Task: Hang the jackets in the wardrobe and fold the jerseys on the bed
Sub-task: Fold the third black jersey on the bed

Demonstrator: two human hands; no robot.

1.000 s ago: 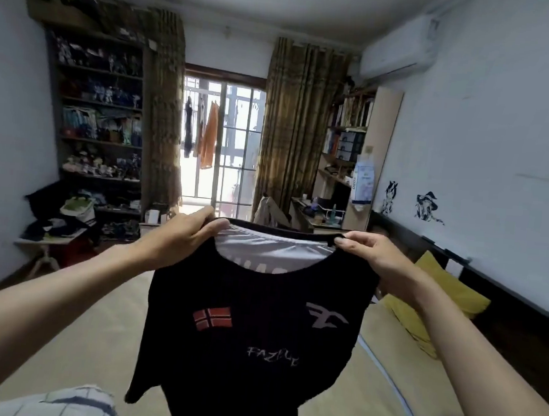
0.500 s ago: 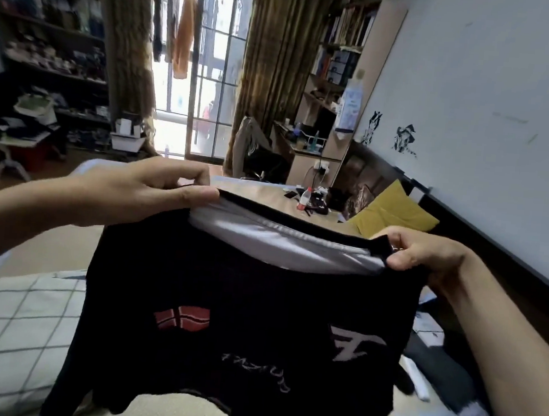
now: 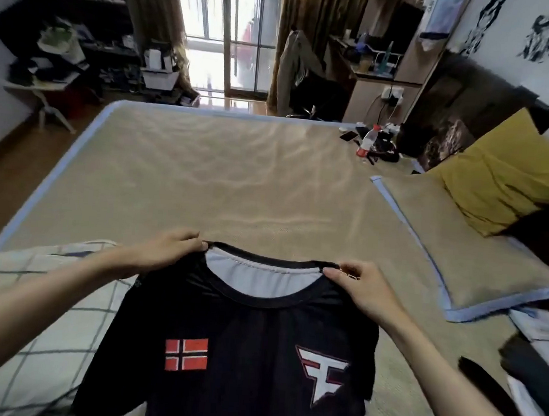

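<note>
Over the near end of the bed (image 3: 223, 177), a black jersey (image 3: 249, 347) is held front side up by its shoulders. Left hand (image 3: 161, 251) is closed in a pinch on the collar seam at one shoulder; right hand (image 3: 359, 286) is closed in a matching pinch at the other. Both grips sit just beside the neck opening, whose pale inner lining faces the camera. A red flag patch (image 3: 186, 354) and a white-and-red emblem (image 3: 320, 375) show on the chest.

Change noted: a second ago the garment hung at chest height in front of the window; half a second ago it was coming down; now it is low, collar toward the far side, its left sleeve overlapping a checked quilt (image 3: 38, 314). Whether the body already rests on the mat cannot be told; the hem is out of frame.

Assessment: the jersey is being laid out for folding, so the folding step is starting, not done. Ample bare mat lies ahead. A yellow pillow (image 3: 511, 180) and a plastic bottle (image 3: 368, 140) stand well apart to the right and pose no obstruction. No jackets or wardrobe visible.
</note>
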